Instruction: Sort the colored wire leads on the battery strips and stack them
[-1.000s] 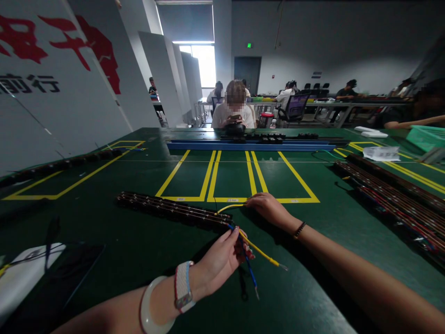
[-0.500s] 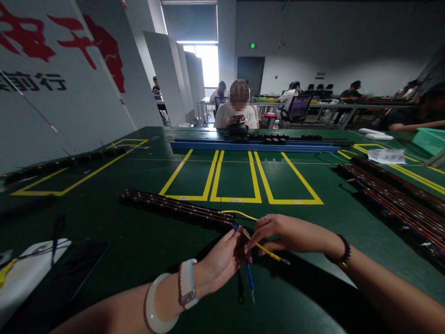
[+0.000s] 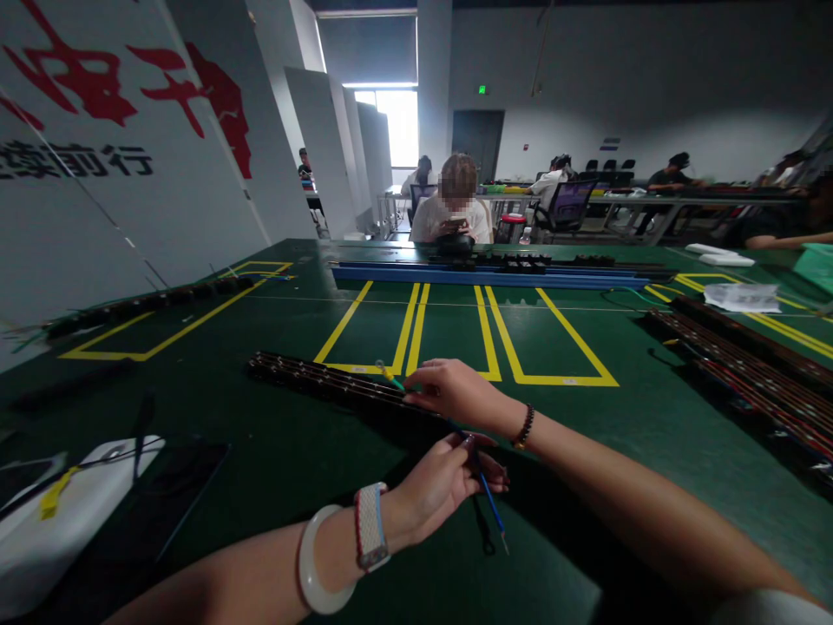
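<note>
A dark wired strip (image 3: 325, 377) lies on the green surface (image 3: 260, 495) in front of the person, short of the yellow tape outlines (image 3: 566, 380), its long axis slanting from the far left down to its near right end, close by both hands. The right hand (image 3: 449, 392) is the nearer one: its fingers are over that end, so most of the strip stretches away to their left; whether they touch it, I cannot tell. They are pinched together on a yellow-green wire (image 3: 394, 378), whose ring terminal (image 3: 381, 368) points left and away, above the strip's far edge. The left hand (image 3: 435, 486) is nearer the body, palm turned partly upward, with the strip's end lying just ahead and to the left of its fingertips. Its thumb and fingers appear closed on a blue wire (image 3: 493, 502), which runs from beside the strip's end back toward the person, slanting right, its bare-looking metal tip free. The two wires thus point opposite ways, the yellow-green one along the strip, the blue one off it.
</note>
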Tool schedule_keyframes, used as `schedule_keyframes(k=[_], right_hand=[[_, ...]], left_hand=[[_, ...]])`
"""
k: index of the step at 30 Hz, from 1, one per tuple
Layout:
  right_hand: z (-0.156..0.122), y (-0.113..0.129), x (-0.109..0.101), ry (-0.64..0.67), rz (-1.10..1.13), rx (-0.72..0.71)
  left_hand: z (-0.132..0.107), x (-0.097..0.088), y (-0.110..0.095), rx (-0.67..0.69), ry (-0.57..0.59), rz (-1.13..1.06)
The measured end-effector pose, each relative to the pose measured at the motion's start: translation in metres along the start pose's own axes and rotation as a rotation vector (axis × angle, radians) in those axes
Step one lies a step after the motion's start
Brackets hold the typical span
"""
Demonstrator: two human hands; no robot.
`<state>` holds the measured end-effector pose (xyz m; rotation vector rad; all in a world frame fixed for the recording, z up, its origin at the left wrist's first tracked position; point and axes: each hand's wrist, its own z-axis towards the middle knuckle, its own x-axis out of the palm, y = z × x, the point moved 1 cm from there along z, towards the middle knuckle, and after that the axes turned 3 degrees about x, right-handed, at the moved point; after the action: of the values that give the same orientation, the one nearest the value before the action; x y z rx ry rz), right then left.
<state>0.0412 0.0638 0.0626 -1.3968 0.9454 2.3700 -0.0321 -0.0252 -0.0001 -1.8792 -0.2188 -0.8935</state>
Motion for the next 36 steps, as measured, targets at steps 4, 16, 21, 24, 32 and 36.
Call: schedule_keyframes(k=[4, 16, 21, 24, 32, 36], right_hand=[[0.003, -0.001, 0.0, 0.019, -0.031, 0.001], [-0.1, -0.077, -0.013, -0.04, 0.177, 0.395], [-0.105, -0.076, 0.001, 0.011, 0.116, 0.305], [-0.101, -0.077, 0.003, 0.022, 0.1, 0.27], [-0.102, -0.08, 0.004, 0.015, 0.103, 0.272], [-0.101, -0.079, 0.004, 0.012, 0.105, 0.273]], left_hand=[[0.0, -0.001, 0.0, -0.006, 0.01, 0.002], [-0.009, 0.006, -0.024, -0.169, -0.084, 0.51], [-0.008, -0.007, -0.052, -0.355, 0.047, 0.897], [-0.011, -0.019, -0.068, -0.242, 0.066, 1.175], [-0.019, -0.001, -0.078, 0.052, -0.158, 1.983], [-0.023, 0.019, -0.087, -0.063, -0.124, 2.298]])
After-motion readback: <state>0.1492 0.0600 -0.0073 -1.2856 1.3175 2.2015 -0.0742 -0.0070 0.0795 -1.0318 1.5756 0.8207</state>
